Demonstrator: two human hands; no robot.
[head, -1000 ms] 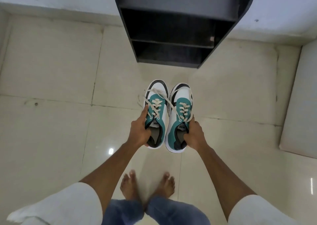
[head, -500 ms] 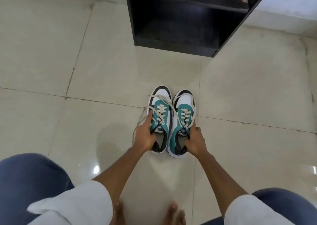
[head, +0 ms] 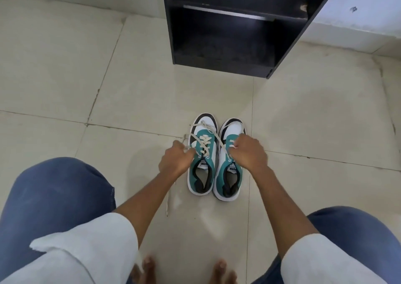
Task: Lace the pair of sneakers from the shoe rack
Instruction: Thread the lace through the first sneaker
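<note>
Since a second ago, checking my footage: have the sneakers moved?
Yes. The sneakers went from held in the air down onto the floor, in front of the shoe rack.

2 sneakers side by side on floor, touching or nearly so, toes pointing toward shoe rack (head: 227, 34), upright on soles. Left sneaker (head: 202, 153): teal, white, black; cream lace (head: 204, 141) partly threaded, loose, one end trailing across toe, another strand lying on floor at left. Right sneaker (head: 229, 164): same colours, lacing partly hidden. Black open-front rack just beyond, 2 shelves visible.
</note>
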